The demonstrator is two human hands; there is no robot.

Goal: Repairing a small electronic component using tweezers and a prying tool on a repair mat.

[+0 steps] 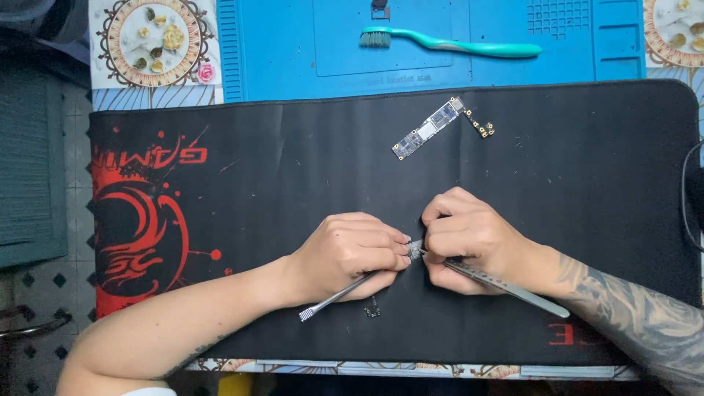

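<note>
My left hand [350, 254] is closed around a thin metal pry tool [326, 301] whose flat end sticks out toward me. My right hand [469, 238] grips metal tweezers [513, 287] that run back along my wrist. Both hands meet over a tiny silvery part [416, 249] pinched between their fingertips on the black desk mat [293, 183]. A long narrow phone circuit board [429, 128] lies farther back on the mat, with a small flex strip bearing gold contacts [480, 126] beside it. A small dark part [372, 311] lies on the mat just below my left hand.
A blue work mat [565, 51] lies beyond the black mat, with a teal toothbrush [455, 44] on it. The black mat carries a red print [139, 227] at its left end. A patterned tablecloth [154, 44] shows at the back corners. A dark cable [686, 198] curves at the right edge.
</note>
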